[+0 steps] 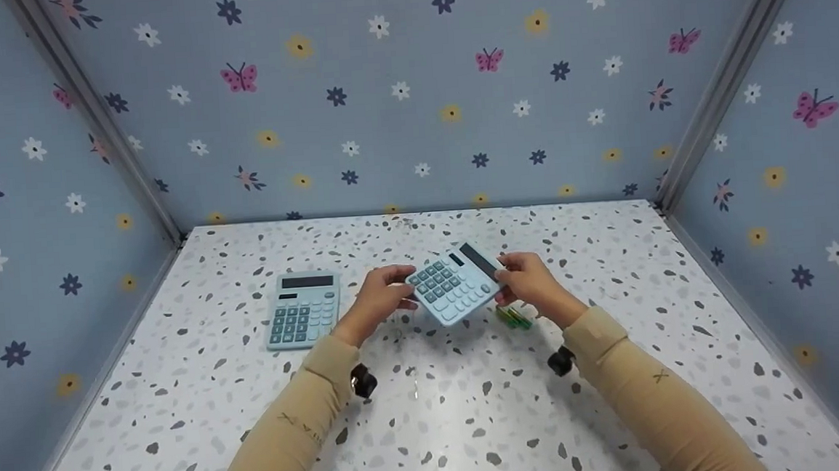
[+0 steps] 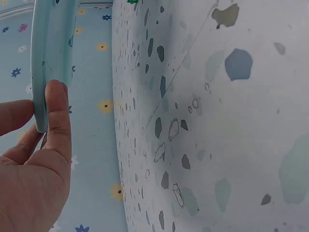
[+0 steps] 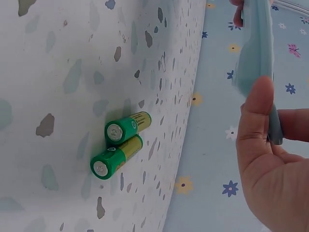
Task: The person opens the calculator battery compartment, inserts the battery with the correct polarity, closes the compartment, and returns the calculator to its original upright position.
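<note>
A light blue calculator point(image 1: 455, 284) is held tilted above the table, its keys and dark display facing up. My left hand point(image 1: 383, 296) pinches its left edge; in the left wrist view the thumb and fingers point(image 2: 58, 116) lie on opposite faces of the rim. The right hand point(image 1: 532, 283) grips the display end, and the right wrist view shows that hand point(image 3: 275, 169) pinching the calculator's edge point(image 3: 258, 48). Two green and yellow batteries point(image 3: 128, 128) lie side by side on the table below the right hand. The calculator's underside is mostly hidden.
A second light blue calculator point(image 1: 304, 310) lies face up on the speckled white table point(image 1: 445, 423), left of my left hand. Blue flowered panels point(image 1: 412, 119) stand at the back and both sides. Black wrist devices point(image 1: 562, 360) hang below the sleeves.
</note>
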Demonstrator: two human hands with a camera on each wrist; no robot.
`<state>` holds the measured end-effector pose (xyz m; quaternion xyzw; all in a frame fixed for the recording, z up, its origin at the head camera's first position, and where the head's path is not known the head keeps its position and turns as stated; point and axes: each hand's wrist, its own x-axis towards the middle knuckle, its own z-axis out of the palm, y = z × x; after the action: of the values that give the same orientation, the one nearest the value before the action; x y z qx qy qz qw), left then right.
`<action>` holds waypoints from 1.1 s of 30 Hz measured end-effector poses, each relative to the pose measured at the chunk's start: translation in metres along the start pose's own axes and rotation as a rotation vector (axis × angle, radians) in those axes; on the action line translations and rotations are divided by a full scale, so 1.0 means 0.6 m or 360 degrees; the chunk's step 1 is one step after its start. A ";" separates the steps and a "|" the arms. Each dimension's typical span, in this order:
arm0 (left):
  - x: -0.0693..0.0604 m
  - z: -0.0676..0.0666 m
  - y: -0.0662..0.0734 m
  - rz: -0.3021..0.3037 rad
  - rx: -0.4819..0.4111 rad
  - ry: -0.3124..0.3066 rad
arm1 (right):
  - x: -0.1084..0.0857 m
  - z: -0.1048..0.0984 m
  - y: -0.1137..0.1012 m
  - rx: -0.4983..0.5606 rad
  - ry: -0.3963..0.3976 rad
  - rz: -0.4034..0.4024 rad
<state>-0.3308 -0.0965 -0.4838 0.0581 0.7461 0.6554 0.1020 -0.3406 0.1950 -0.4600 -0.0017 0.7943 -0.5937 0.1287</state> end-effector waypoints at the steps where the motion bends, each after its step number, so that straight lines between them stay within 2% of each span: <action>1: -0.002 0.001 0.000 0.0017 -0.0002 -0.0001 | -0.002 -0.001 0.000 0.0002 -0.0006 -0.0010; 5: -0.008 0.004 0.001 0.0066 0.0006 -0.0008 | -0.009 -0.006 -0.001 -0.0002 -0.0034 -0.0040; 9: -0.014 0.007 0.002 0.0102 0.0048 -0.0004 | -0.013 -0.011 -0.002 -0.0031 -0.0044 -0.0010; 14: -0.023 0.004 0.000 0.0211 0.0189 0.0005 | -0.019 -0.015 -0.003 -0.0048 -0.0044 0.0004; 18: -0.034 0.002 -0.001 0.0362 0.0384 -0.0016 | -0.026 -0.018 -0.005 -0.0051 -0.0056 -0.0028; 25: -0.047 0.004 0.005 0.0693 0.0763 -0.0135 | -0.029 -0.024 -0.006 -0.0027 -0.0075 -0.0062; 33: -0.058 0.008 0.018 0.1084 0.1191 -0.0198 | -0.035 -0.031 -0.007 -0.0020 -0.0105 -0.0068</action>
<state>-0.2965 -0.0979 -0.4709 0.3695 0.8610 0.3346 -0.1010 -0.3251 0.2146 -0.4467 -0.0391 0.7931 -0.5910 0.1422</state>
